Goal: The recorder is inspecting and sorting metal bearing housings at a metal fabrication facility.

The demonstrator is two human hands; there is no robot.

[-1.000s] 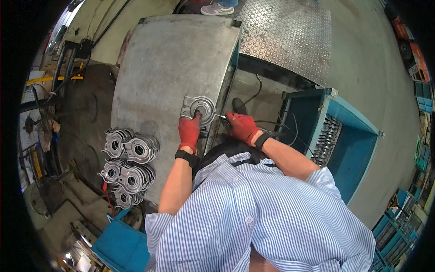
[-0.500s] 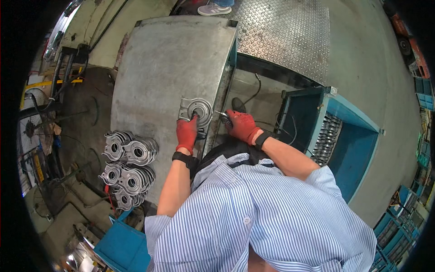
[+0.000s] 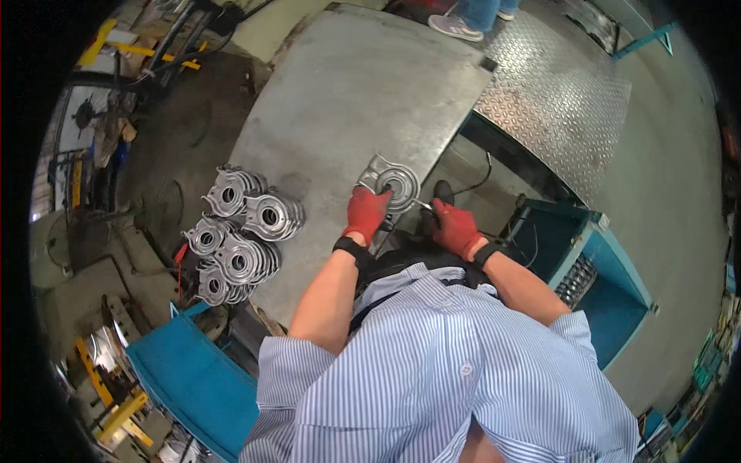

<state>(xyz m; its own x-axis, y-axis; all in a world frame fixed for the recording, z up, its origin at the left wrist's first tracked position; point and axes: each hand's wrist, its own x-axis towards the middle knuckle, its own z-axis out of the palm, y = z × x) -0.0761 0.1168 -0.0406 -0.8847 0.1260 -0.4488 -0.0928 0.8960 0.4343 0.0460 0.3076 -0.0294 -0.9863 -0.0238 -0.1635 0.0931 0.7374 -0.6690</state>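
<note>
A round metal part (image 3: 403,178) with stepped rings and a flat tab lies by the near right edge of the grey metal table (image 3: 332,100). My left hand (image 3: 366,212), in a red glove, is closed on its near side, the fingers at its centre opening. Also in a red glove, my right hand (image 3: 456,229) is closed round a hand tool with a thin metal shaft (image 3: 423,204). The shaft's tip is at the part's right rim; whether it touches cannot be made out. My palm hides the tool's handle.
Several stacks of similar metal parts (image 3: 239,261) stand at the table's left edge. A blue bin (image 3: 617,266) holding more parts is at the right, and a blue panel (image 3: 193,378) at the lower left. Another person's shoe (image 3: 457,28) rests beyond the table, near a tread-plate floor (image 3: 552,92).
The whole view has swung, so table, stacks and hands appear farther right and tilted. My left hand still grips the part, and the tool stays by its right rim.
</note>
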